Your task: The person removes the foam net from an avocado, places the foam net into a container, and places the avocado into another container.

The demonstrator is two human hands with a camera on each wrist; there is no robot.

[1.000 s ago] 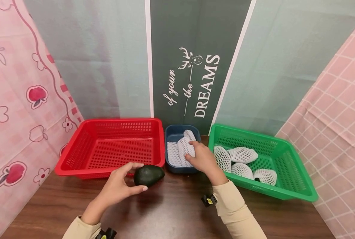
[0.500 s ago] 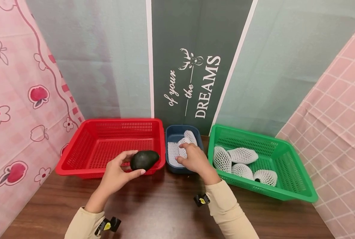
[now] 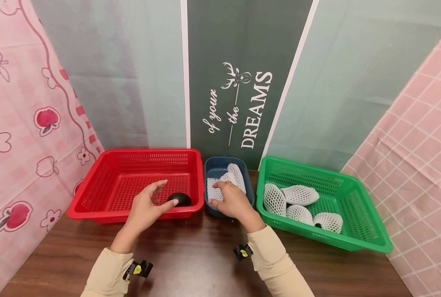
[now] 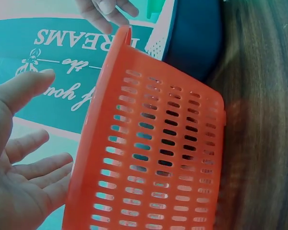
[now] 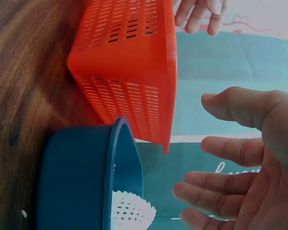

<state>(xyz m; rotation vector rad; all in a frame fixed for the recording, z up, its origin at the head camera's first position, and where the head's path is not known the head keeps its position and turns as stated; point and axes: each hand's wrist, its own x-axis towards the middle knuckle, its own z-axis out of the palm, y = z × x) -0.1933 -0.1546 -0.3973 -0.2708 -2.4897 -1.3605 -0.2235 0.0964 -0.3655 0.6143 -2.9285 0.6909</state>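
A dark avocado (image 3: 181, 199) lies in the front right corner of the red basket (image 3: 150, 152). My left hand (image 3: 145, 209) hovers over that basket's front rim, fingers spread and holding nothing, thumb overlapping the avocado in the head view. Through the slots, the left wrist view shows the avocado as dark patches. Over the blue bin (image 3: 214, 170) is my right hand (image 3: 234, 203), its fingers loosely apart. White foam net sleeves (image 3: 237, 175) lie in the bin beneath it, partly hidden. In the right wrist view the right hand (image 5: 240, 177) is apart from the foam net (image 5: 129, 211).
At the right, a green basket (image 3: 369, 214) contains several fruits in white foam nets (image 3: 300, 194). All the containers stand on a brown wooden table (image 3: 194, 264). Behind them hangs a printed curtain (image 3: 224, 49), with pink cloths (image 3: 421, 144) at both sides.
My left hand carried the avocado up over the rim and let it go inside the red basket. The right hand shifted left over the blue bin, uncovering more of the back net sleeve.
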